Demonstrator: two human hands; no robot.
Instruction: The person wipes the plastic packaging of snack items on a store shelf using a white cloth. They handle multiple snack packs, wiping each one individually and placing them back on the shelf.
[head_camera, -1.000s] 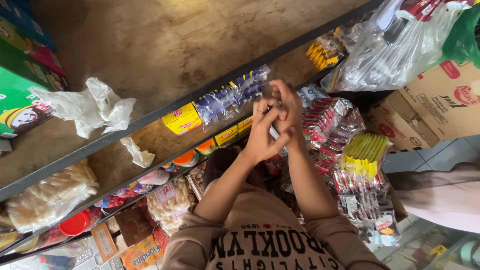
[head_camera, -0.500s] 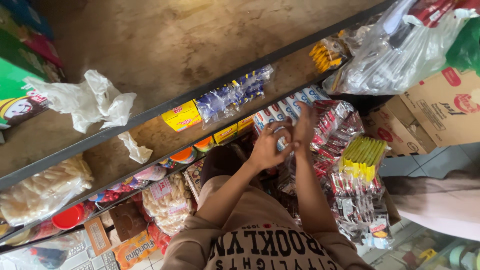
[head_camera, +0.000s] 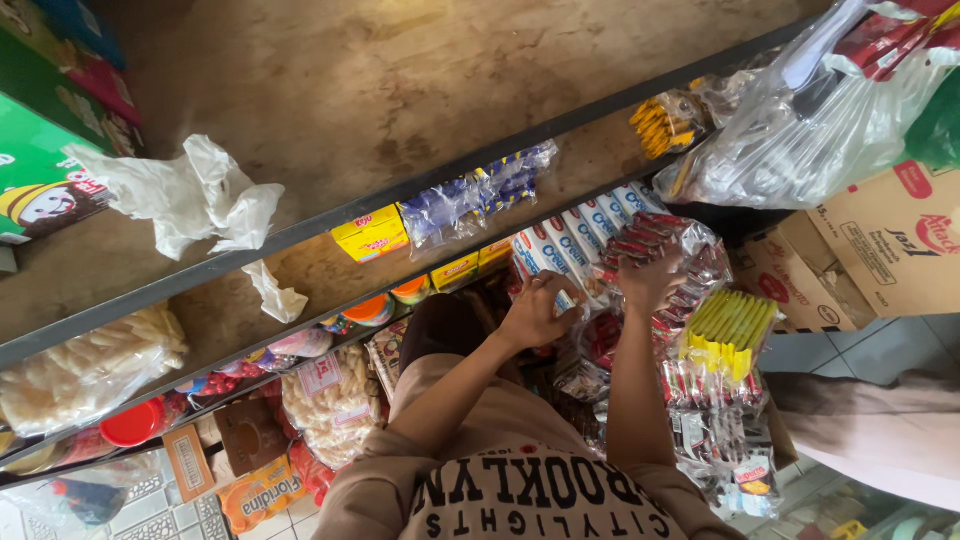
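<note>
My left hand (head_camera: 535, 310) pinches the lower end of a white, blue and red packet (head_camera: 562, 262), one of a row leaning on the middle shelf. My right hand (head_camera: 650, 282) reaches up just right of it, its fingers curled over the top of a clear-wrapped bundle of red sachets (head_camera: 665, 235). Both forearms rise from my brown printed shirt (head_camera: 520, 490). Below the right hand hang more red sachet strips (head_camera: 705, 400) and a yellow pack (head_camera: 730, 325).
Metal shelf rails (head_camera: 300, 232) run diagonally. The shelves hold crumpled white plastic bags (head_camera: 185, 195), a yellow box (head_camera: 370, 235), blue wrapped sweets (head_camera: 475, 195) and bags of crackers (head_camera: 90, 365). Cardboard boxes (head_camera: 880, 240) and a large clear plastic bag (head_camera: 800, 130) are at right. Another person's sleeve (head_camera: 880, 430) is at lower right.
My hands were pressed together higher up around something small and white. They have dropped and parted, the left onto the white packets and the right onto the red sachets.
</note>
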